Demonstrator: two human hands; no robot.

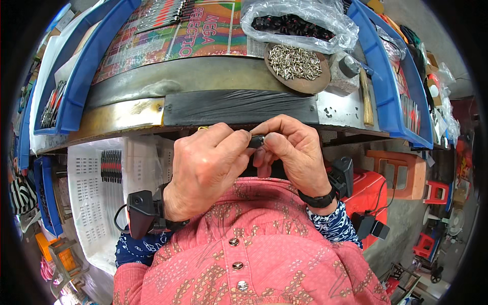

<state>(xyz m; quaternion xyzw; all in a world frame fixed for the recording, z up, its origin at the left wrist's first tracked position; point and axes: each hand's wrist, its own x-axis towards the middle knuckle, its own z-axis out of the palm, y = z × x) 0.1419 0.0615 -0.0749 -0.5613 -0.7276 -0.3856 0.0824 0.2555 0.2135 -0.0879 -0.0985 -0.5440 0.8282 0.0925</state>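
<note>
In front of my chest, just below the edge of the workbench (239, 109), my two hands meet at a small black part (258, 141). My left hand (206, 165) is closed, pinching the left end of the part between thumb and fingers. On its other end are the thumb and forefinger of my right hand (295, 147), with a tiny shiny spot beside the thumb. The fingers hide most of the part, so I cannot tell its exact kind. Black straps with box-shaped devices sit on both wrists.
On the bench are a brown dish (310, 87) of small metal pins, a clear bag (345, 30) of black parts, a grey block (341, 84) and a wooden handle (365, 96). Blue bins (84, 66) (391, 86) flank it. A white basket (91, 218) holds black-and-red tools (111, 166).
</note>
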